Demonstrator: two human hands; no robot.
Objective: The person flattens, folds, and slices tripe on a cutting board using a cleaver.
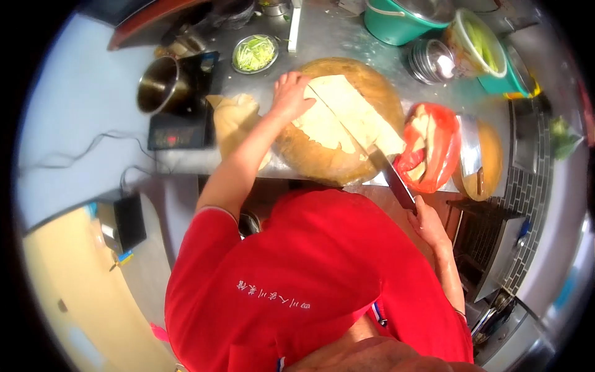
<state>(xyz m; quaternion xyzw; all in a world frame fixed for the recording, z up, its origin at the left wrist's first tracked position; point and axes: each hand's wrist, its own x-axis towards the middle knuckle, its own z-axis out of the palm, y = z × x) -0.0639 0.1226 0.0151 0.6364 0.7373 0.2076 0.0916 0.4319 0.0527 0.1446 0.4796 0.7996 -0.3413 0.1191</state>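
Observation:
A round wooden chopping board (322,166) lies on the metal counter, and pale yellow flat sheets (359,115) rest on it. A straight cut line runs lengthwise through the sheets. My right hand (429,224) is closed around the handle of a kitchen knife (395,178). The knife's front end meets the near edge of the sheets, by the lower end of the cut line. My left hand (291,96) presses on the upper left edge of the sheets with its fingers stretched out, holding no tool.
Right of the board lies a red-and-clear plastic bag (432,146), beside a smaller round board (493,158) with a cleaver (471,146). A cloth-like beige bundle (234,121) sits left. Behind are a plate of green shreds (255,54), a teal bucket (390,25) and stacked metal bowls (427,61).

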